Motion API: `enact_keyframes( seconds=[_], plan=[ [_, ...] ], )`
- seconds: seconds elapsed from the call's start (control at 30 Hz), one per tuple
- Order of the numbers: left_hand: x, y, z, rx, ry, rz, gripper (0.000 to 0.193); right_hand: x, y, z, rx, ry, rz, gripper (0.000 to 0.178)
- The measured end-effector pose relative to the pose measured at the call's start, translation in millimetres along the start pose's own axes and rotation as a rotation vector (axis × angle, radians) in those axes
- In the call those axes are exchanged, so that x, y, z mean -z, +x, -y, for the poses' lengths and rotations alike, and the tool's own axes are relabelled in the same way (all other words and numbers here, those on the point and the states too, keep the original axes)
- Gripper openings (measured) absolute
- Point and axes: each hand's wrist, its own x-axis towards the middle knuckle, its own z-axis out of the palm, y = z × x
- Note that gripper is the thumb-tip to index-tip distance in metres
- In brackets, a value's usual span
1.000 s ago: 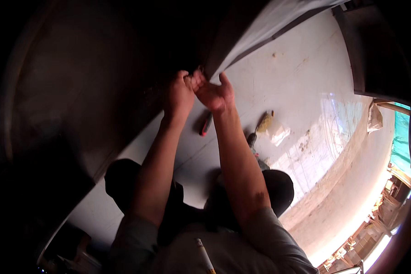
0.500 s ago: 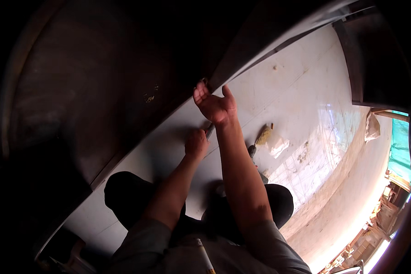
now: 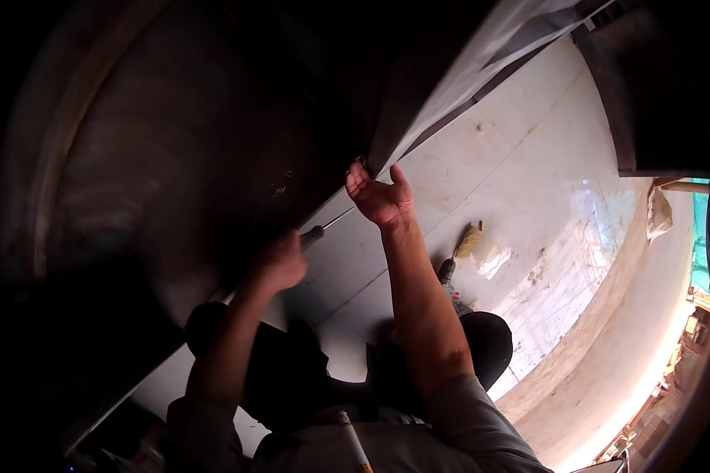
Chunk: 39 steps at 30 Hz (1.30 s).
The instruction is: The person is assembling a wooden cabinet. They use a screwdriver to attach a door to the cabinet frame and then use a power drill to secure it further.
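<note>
In my left hand (image 3: pixel 280 264), fingers closed, is a screwdriver with a dark handle (image 3: pixel 312 235). Its thin metal shaft (image 3: pixel 339 217) points up and right, toward my other wrist. My right hand (image 3: pixel 383 201) is turned palm up at the lower corner of a dark panel (image 3: pixel 398 126) with a pale, shiny side. The panel's edge comes down between the thumb and the fingers, which hold it from below. Left of both hands spreads a large dark brown wooden surface (image 3: pixel 158 158) with small yellowish flecks on it.
A greenish tool with a dark nose (image 3: pixel 447 272) lies on the pale tiled floor (image 3: pixel 513 181), partly behind my right knee (image 3: pixel 487 347). Beside it are a yellowish piece (image 3: pixel 469 240) and a crumpled white scrap (image 3: pixel 493 262). A cigarette (image 3: pixel 353 441) shows at the bottom.
My left hand has moved left and back from beside the right wrist, bringing the screwdriver's shaft into view. The right hand stays at the panel's corner. The whole view has shifted slightly.
</note>
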Motion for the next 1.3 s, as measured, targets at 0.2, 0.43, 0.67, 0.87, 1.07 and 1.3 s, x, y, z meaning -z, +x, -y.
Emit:
enact_keyframes(
  seconds=[0.2,0.43,0.67,0.87,1.07,1.3],
  plan=[
    [47,-32,32,0.054,-0.655,0.044,0.036,-2,-2,-2,0.034,0.002,-0.029,0.06],
    [30,-23,14,-0.08,-0.799,-0.051,0.032,-4,-5,-8,0.052,0.031,0.053,0.054],
    [3,-6,26,-0.119,-0.732,-0.056,0.045,2,5,-5,0.035,0.116,0.051,0.055],
    [-12,-2,16,-0.124,-0.776,-0.106,0.028,-3,1,-8,0.033,0.125,0.021,0.055],
    [-18,2,15,-0.137,-0.85,-0.109,0.025,-9,-3,-12,0.065,0.152,-0.017,0.049],
    [-17,3,12,-0.188,-0.895,-0.091,0.02,-7,1,-10,0.048,0.161,0.02,0.048]
  ],
)
